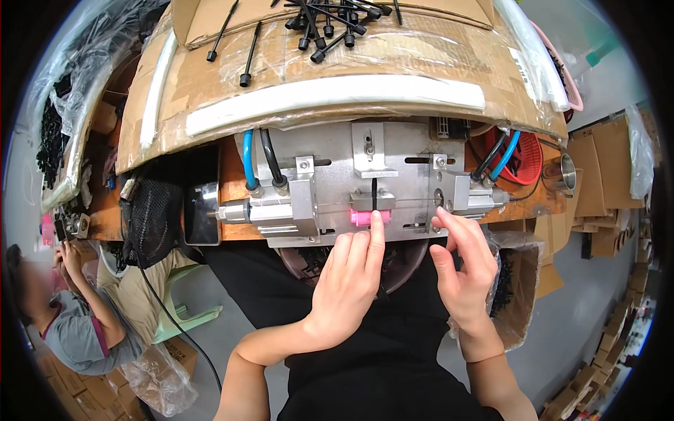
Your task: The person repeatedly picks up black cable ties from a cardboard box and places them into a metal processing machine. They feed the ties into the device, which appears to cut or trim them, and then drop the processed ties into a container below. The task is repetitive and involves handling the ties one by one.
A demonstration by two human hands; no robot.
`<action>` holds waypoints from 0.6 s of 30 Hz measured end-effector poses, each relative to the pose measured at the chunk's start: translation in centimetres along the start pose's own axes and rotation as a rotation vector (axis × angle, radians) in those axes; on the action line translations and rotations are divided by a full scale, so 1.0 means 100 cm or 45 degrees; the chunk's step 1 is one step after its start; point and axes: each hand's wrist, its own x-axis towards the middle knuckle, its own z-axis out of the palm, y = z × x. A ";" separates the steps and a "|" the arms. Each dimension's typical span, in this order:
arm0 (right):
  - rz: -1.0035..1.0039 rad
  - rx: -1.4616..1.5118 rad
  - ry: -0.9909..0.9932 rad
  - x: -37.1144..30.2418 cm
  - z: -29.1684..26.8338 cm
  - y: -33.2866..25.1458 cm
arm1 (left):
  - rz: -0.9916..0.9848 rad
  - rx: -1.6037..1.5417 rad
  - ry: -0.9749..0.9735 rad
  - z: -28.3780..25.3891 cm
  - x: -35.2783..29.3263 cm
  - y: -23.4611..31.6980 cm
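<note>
A small pink block (pixel 364 217) sits in the middle of a metal fixture (pixel 365 182) at the near edge of the surface (pixel 232 175). The left hand (pixel 347 277) touches it with its index fingertip, fingers (pixel 376 235) extended and grasping nothing. The right hand (pixel 463 263) hovers loosely spread just beside the fixture's right pneumatic cylinder (pixel 474 196). Black cable ties (pixel 330 24) lie on a cardboard box (pixel 337 70) at the far edge.

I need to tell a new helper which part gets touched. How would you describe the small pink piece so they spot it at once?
Find the grey metal fixture under the cardboard shelf. At the middle of its lower edge sits the pink block, just under the left hand's index fingertip. It is the only pink piece among bare metal.
</note>
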 end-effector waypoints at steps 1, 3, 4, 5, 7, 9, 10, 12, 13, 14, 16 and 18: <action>0.002 0.006 0.002 0.000 -0.001 -0.001 | 0.003 0.001 0.004 0.000 0.001 0.000; -0.005 0.025 0.013 0.001 -0.003 -0.003 | 0.001 -0.016 -0.031 -0.004 0.000 0.000; -0.011 0.034 0.016 0.004 -0.005 -0.004 | 0.000 -0.019 -0.045 -0.008 0.002 0.000; -0.092 -0.012 0.038 0.012 -0.006 -0.004 | 0.015 -0.039 -0.046 -0.014 0.006 -0.005; -0.241 -0.121 0.082 0.034 -0.008 -0.002 | 0.053 -0.100 -0.052 -0.041 0.024 -0.015; -0.505 -0.155 0.166 0.088 -0.004 -0.007 | 0.094 -0.147 0.202 -0.072 0.069 -0.038; -0.493 -0.187 0.164 0.116 0.002 -0.009 | 0.088 -0.026 0.313 -0.072 0.101 -0.052; -0.681 -0.374 0.222 0.188 0.018 0.002 | 0.191 0.034 0.672 -0.066 0.173 -0.077; -0.724 -0.446 0.232 0.226 0.029 0.008 | 0.228 0.170 0.640 -0.068 0.196 -0.089; -0.765 -0.527 0.245 0.254 0.035 0.011 | 0.186 0.259 0.510 -0.070 0.215 -0.100; -0.499 -0.490 -0.141 0.282 0.032 0.011 | 0.117 0.207 0.427 -0.073 0.217 -0.106; -0.406 -0.493 -0.365 0.288 0.025 0.008 | 0.095 0.176 0.339 -0.081 0.208 -0.118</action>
